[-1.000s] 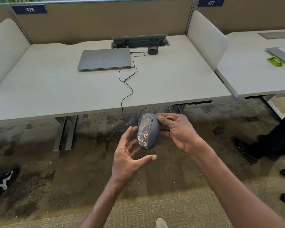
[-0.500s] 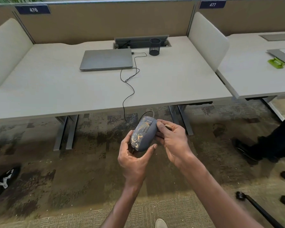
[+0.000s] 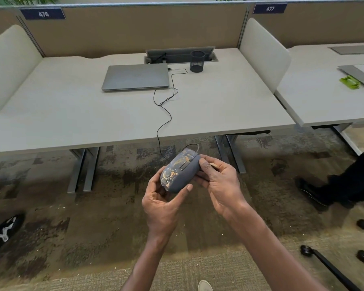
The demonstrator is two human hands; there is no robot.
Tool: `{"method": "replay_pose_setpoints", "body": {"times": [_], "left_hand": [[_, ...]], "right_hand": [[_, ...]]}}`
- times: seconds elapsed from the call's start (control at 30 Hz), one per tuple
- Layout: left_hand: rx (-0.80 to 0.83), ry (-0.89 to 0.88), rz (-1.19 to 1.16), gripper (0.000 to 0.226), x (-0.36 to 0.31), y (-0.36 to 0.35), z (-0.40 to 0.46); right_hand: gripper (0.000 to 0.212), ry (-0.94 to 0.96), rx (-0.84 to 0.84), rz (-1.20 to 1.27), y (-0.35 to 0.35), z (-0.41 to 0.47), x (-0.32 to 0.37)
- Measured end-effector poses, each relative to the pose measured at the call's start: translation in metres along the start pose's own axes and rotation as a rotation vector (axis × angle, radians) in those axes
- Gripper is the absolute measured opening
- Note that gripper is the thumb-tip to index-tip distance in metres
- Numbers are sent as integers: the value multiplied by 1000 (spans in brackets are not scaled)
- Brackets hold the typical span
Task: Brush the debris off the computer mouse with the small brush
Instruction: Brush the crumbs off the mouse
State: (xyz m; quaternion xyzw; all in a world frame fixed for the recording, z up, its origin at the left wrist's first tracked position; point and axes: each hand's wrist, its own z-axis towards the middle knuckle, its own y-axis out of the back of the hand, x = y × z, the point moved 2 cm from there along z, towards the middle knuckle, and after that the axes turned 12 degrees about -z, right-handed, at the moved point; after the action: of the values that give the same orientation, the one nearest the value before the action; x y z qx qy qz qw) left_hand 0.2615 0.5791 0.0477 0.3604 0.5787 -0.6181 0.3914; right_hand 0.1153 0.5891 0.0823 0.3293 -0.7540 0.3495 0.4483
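Observation:
A dark grey wired computer mouse [image 3: 180, 172] is held in the air over the carpet, in front of the desk. Orange and pale debris covers its top and left side. My left hand [image 3: 163, 203] cups the mouse from below, thumb on its near end. My right hand [image 3: 218, 181] presses on the mouse's right side with the fingertips. A small tan piece [image 3: 213, 165], perhaps the brush handle, sticks out between the right fingers; no bristles show. The mouse's black cable [image 3: 165, 114] runs up over the desk edge to the laptop.
The pale desk [image 3: 72, 114] carries a closed grey laptop [image 3: 136, 77] and a black mesh pen cup [image 3: 197, 61]. White dividers stand at both sides. Someone's dark leg and shoe [image 3: 332, 185] are at right, another shoe [image 3: 2, 234] at left, chair castors [image 3: 328, 263] lower right.
My left hand came up from open below the mouse and closed around its underside. The mouse tilted so that its top faces up and left. My right hand stayed on its right side.

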Motion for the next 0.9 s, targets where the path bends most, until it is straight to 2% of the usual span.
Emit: {"method": "replay_pose_setpoints", "body": {"times": [0.17,0.3,0.43,0.57,0.67,0.77,0.9], "left_hand": [[25,10,1,69,-4,4,2],[39,20,-5,70,-5,8,4],[49,33,-9,70,-5,12,6],[61,48,3,69,-7,17,7],[68,65,10,70,-6,21,6],[73,90,11,71,-5,24,7],[100,129,17,71,-3,26,7]], "right_hand": [[21,20,31,8,3,-1,-1],[30,59,-2,-62,12,-1,3],[38,120,-9,-337,27,-1,11],[49,248,-43,-874,46,1,25],[55,390,-76,-1143,55,-8,40],[58,490,-84,-1277,59,-18,57],[42,555,-94,-1239,60,-29,81]]}}
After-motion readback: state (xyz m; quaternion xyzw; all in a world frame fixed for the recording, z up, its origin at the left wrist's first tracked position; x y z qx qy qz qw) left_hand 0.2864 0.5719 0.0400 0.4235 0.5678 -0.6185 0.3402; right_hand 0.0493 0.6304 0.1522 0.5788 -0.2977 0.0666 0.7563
